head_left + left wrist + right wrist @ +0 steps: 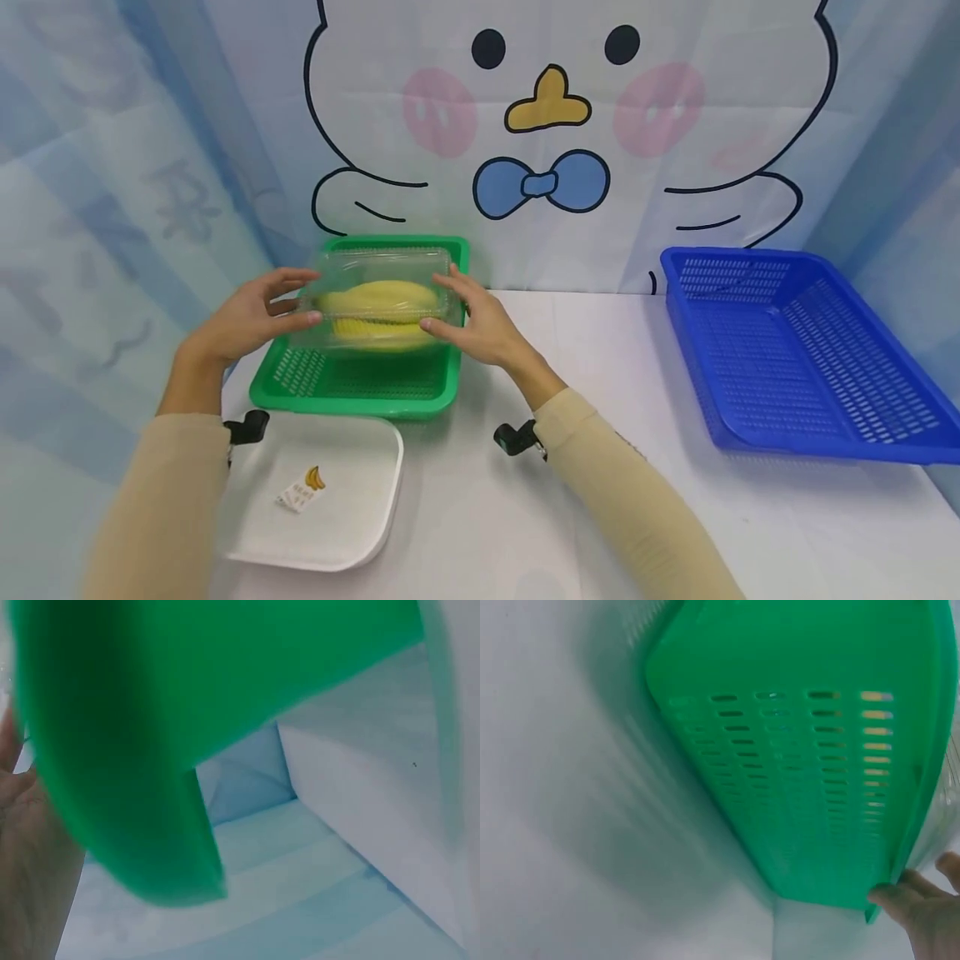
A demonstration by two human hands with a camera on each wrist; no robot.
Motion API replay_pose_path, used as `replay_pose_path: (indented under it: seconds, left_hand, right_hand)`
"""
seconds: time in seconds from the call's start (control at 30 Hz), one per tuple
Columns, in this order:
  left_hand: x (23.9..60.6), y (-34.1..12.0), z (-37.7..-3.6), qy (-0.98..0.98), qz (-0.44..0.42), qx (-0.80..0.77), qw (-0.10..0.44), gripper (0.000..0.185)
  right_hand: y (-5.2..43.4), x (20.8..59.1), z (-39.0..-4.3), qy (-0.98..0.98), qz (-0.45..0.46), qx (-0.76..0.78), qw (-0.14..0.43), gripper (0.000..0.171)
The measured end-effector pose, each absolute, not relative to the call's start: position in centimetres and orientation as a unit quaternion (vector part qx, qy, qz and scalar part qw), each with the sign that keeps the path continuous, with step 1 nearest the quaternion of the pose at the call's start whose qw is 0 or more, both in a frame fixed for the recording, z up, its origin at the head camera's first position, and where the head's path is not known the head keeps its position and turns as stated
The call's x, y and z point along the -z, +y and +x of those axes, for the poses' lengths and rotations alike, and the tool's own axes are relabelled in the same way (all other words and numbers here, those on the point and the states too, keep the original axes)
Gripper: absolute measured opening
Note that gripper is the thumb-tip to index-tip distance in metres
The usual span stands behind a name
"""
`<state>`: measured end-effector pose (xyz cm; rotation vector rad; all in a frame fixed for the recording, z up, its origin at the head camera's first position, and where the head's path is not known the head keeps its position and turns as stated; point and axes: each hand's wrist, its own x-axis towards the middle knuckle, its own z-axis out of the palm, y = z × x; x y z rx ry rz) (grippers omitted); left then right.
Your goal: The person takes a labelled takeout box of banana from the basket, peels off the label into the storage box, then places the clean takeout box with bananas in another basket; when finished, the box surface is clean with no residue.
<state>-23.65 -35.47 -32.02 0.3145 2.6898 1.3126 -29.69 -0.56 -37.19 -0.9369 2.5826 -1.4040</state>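
Two hands, left hand [251,321] and right hand [476,321], clasp the short ends of a clear clamshell box [375,300], long axis left-right, above the green basket [360,387] at centre-left.

White surface [525,517], matte, evenly lit, soft shadows only. Back wall is a pale blue-white cloth backdrop [187,100] printed with a big cartoon animal [551,108] (black outline, pink cheeks, yellow beak-like nose, blue bow tie). Blue-tinted curtain panels [90,250] hang at both sides, with faint grey markings on the left one. No window or floor in view.
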Motion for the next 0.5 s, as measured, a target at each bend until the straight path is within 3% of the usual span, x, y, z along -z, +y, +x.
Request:
replay_pose_path:
  seconds: [0.5]
  left_hand:
    - [33.2,-35.9,-23.6,0.904,0.108,-0.407,0.076,0.073]
  right_hand:
    - [-1.8,37.8,-29.0,0.852,-0.284,0.439,0.022,0.078]
